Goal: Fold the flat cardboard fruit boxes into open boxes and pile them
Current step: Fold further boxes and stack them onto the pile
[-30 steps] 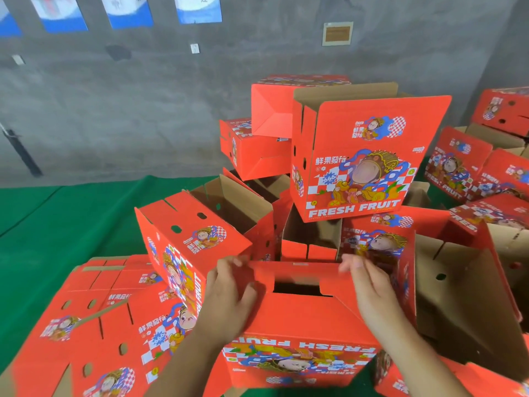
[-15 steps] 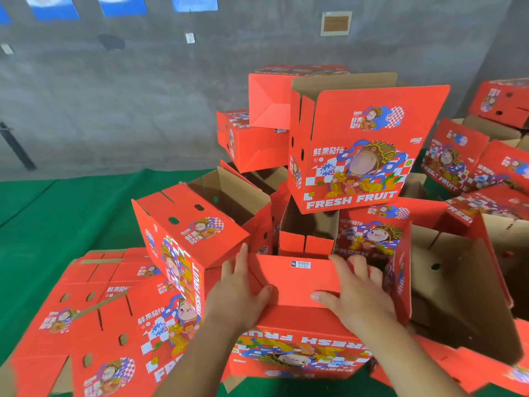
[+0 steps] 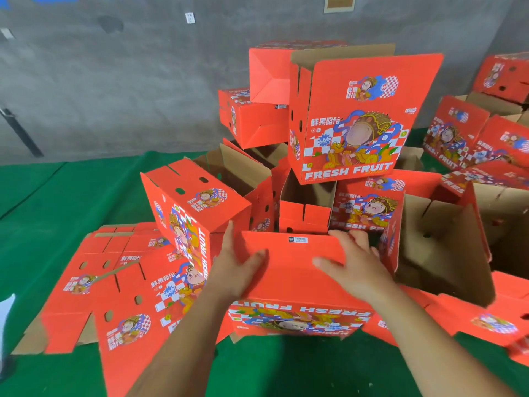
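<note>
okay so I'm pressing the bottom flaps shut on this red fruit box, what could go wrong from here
1. Both hands, left hand and right hand, press flat on the box; nothing visibly locks its flaps, so they might spring open once released.
2. The pile behind looks uneven, its top box tilted; adding or bumping could topple it.
3. The flat boxes lie right beside the work; a slip could crease them.

wall (image 3: 143,81): grey concrete | floor (image 3: 57,196): green mat | light: even
</note>
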### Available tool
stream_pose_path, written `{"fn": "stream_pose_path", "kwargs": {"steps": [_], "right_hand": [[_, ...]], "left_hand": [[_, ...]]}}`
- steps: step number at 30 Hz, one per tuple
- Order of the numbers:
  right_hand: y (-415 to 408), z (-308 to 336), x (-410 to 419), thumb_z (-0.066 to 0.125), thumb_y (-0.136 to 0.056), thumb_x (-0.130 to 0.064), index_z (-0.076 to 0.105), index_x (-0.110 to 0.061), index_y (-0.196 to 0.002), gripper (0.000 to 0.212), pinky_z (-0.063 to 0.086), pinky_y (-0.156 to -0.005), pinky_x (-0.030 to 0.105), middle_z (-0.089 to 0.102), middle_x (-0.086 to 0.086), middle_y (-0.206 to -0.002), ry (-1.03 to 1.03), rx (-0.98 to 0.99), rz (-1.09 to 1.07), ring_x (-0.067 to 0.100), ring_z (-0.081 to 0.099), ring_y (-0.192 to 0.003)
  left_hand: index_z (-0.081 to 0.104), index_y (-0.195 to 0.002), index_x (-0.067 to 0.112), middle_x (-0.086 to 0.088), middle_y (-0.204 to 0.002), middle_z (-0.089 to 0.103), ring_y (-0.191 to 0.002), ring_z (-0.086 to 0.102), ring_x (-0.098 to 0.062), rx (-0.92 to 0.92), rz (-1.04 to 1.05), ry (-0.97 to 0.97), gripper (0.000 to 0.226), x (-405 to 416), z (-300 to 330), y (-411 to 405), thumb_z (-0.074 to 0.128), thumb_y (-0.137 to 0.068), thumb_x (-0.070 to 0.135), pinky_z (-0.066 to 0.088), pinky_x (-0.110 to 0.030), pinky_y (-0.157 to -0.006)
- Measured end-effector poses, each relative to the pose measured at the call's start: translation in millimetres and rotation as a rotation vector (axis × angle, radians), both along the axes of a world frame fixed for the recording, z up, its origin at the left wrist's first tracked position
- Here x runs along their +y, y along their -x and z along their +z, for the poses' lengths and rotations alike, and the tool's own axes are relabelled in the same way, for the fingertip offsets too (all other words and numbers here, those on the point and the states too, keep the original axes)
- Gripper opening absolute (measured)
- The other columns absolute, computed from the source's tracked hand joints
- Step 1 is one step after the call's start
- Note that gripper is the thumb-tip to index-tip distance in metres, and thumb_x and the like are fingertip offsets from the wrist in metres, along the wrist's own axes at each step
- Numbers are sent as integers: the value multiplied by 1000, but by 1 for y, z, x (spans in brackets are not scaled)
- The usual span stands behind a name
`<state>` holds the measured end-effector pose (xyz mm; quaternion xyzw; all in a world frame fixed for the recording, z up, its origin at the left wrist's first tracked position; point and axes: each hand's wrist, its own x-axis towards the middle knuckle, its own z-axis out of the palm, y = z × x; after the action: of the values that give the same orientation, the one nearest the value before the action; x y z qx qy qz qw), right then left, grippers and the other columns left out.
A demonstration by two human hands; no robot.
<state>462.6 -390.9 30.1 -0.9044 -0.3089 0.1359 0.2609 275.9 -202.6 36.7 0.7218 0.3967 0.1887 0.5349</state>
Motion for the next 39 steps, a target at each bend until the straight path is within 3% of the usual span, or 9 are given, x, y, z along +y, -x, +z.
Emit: {"fn": "stream_pose_path", "kwargs": {"steps": [5, 10, 14, 18, 21, 26, 30, 35, 39], "right_hand": [[1, 41, -15, 51, -107, -35, 50, -25, -138, 33, 54, -86, 28, 68, 19, -123, -793, 853, -416, 22, 68, -112], [5, 44, -46, 49, -99, -60, 69, -21, -113, 45, 55, -81, 41, 74, 14, -101, -719, 1164, -388, 31, 72, -90], [-5, 42, -74, 67, -82, -55, 73, -16, -108, 47, 58, -82, 44, 74, 17, -104, -575, 1214, -339, 33, 72, -88], [0, 28, -87, 76, -66, -42, 64, -21, -134, 72, 58, -80, 40, 70, 16, -128, -645, 1181, -301, 30, 74, -99], [6, 18, -94, 99, -54, -33, 36, -20, -158, 123, 50, -94, 34, 43, 16, -158, -565, 812, -150, 31, 53, -135], [23, -40, -122, 45, -93, 19, 29, -52, -152, 94, 49, -105, 30, 48, -23, -153, -532, 645, 14, 2, 53, -135], [35, -77, -117, 48, -101, 9, 16, -63, -146, 91, 49, -111, 39, 47, -26, -152, -520, 611, -4, -2, 52, -134], [40, -88, -88, 70, -96, -9, 3, -50, -160, 101, 25, -126, 43, 20, -21, -166, -534, 332, -59, -1, 21, -152], [47, -78, -51, 87, -78, -42, -18, -56, -154, 130, 11, -120, 18, -4, -34, -165, -546, 460, 109, -16, 6, -149]], "left_hand": [[58, -112, 42, 2, -95, 72, -76, 69, -16, -189, 94, 448, 29, -4, 18, 16, 65, -91, 61, 57, -30, -63], [60, -84, 32, 0, -76, 54, -75, 49, -17, -253, 211, 234, 29, -21, 19, 22, 54, -100, 56, 42, -35, -70], [73, -84, 33, 7, -71, 67, -67, 59, -11, -397, 243, 255, 13, -41, 24, 27, 65, -94, 35, 49, -25, -60], [77, -97, 18, -5, -117, 75, -112, 67, -8, -578, 228, 262, 14, -47, 25, 21, 64, -95, 23, 52, -33, -100], [60, -125, 34, -2, -112, 77, -101, 73, -19, -606, 191, 485, 50, -47, 9, 18, 76, -79, 18, 59, -32, -78], [58, -144, 18, -21, -135, 65, -122, 65, -41, -158, -187, 1016, 69, -37, -24, 30, 78, -83, 45, 52, -59, -100], [49, -138, 25, -16, -126, 71, -98, 76, -29, -303, 26, 678, 71, -31, -36, 19, 86, -78, 31, 62, -47, -72], [28, -144, 57, 16, -142, 55, -128, 61, -8, -353, -131, 235, 115, -38, -28, 13, 98, -53, 51, 59, -36, -94], [-4, -165, 21, 3, -144, 33, -136, 31, -7, -128, -126, -398, 151, -58, -36, -4, 76, -53, 83, 19, -25, -118]]}}
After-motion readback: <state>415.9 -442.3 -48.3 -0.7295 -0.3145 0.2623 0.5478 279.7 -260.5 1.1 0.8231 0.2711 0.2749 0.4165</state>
